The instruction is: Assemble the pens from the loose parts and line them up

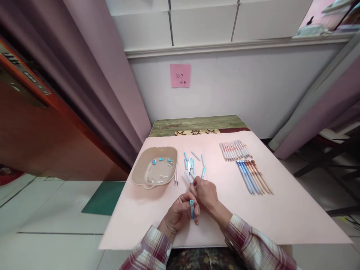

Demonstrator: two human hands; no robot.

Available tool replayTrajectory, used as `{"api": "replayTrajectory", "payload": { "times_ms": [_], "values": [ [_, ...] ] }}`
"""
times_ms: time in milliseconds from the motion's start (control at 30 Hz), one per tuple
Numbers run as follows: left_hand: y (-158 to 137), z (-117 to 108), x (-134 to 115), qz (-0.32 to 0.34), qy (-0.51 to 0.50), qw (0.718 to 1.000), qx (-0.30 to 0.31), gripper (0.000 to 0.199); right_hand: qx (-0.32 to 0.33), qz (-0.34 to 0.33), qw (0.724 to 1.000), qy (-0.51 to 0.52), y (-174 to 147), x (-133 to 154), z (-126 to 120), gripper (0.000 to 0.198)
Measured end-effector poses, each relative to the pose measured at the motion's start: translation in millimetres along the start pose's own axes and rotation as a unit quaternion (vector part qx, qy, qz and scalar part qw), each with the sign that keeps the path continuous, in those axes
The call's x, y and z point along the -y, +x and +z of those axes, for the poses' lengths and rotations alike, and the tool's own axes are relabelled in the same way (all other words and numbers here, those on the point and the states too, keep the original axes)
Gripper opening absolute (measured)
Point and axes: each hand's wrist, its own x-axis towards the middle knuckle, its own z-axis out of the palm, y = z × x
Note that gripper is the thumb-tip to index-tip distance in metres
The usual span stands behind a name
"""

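Note:
My left hand (180,212) is closed around a blue pen barrel (192,210), which stands nearly upright with its open end facing up. Just beyond it, my right hand (207,193) reaches over the paper with fingers curled and tips together. Its fingertips are at the near edge of a loose group of pen parts, beside a pale blue tube (188,177); what they grip, if anything, is hidden. In that group lie several light blue barrel pieces (194,167) and white refills (189,163). A short bright blue piece (203,173) lies just past my right hand.
A beige plastic basin (135,179) on the left holds small blue pieces, springs and white bits. Two white refills (176,176) lie beside it. On the right are a row of clear-barrelled pens (234,150) and a row of blue and brown pens (253,177). Pink paper (270,217) covers the table.

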Motion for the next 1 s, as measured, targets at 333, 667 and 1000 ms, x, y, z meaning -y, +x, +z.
{"api": "replayTrajectory", "payload": {
  "times_ms": [333,667,1000],
  "values": [
    [35.7,1.1,-18.7,0.061,-0.088,0.982,-0.159,0.019,-0.112,0.1,0.988,0.046,16.5,-54.4,-13.7,0.023],
    [60.2,-17.1,-23.5,0.066,-0.181,0.954,-0.227,0.011,-0.176,0.024,0.979,0.101,16.0,-61.0,5.5,0.03],
    [57.9,-18.3,-23.8,0.071,-0.171,0.96,-0.211,0.014,-0.166,0.02,0.979,0.119,21.8,-42.3,11.4,0.035]
  ]
}}
